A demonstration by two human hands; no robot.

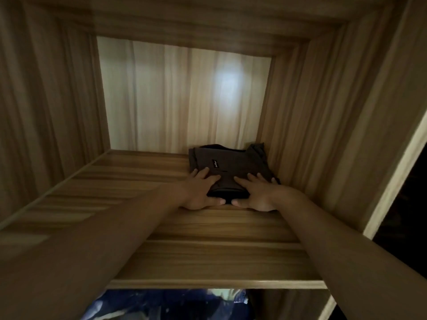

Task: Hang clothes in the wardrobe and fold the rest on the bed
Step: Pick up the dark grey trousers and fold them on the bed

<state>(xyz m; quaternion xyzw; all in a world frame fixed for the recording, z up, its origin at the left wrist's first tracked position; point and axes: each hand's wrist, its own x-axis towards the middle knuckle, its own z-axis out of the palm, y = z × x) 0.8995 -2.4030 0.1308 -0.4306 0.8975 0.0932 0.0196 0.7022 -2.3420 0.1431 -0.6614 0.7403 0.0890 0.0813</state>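
folded dark brown fabric garment [231, 161] sits at the back right corner of the light wooden wardrobe shelf [208, 250], close to the right wall, looking slightly longer front to back. both hands are at its front edge, left hand [201, 190] on the left half, right hand [256, 192] on the right, neither nearer. arms outstretched, fingers flat on top, thumbs against the front fold: pressing, not clenched; can't tell if the thumbs tuck under.

Dark brown garment [231, 165] — wood-grain shelf [208, 250]
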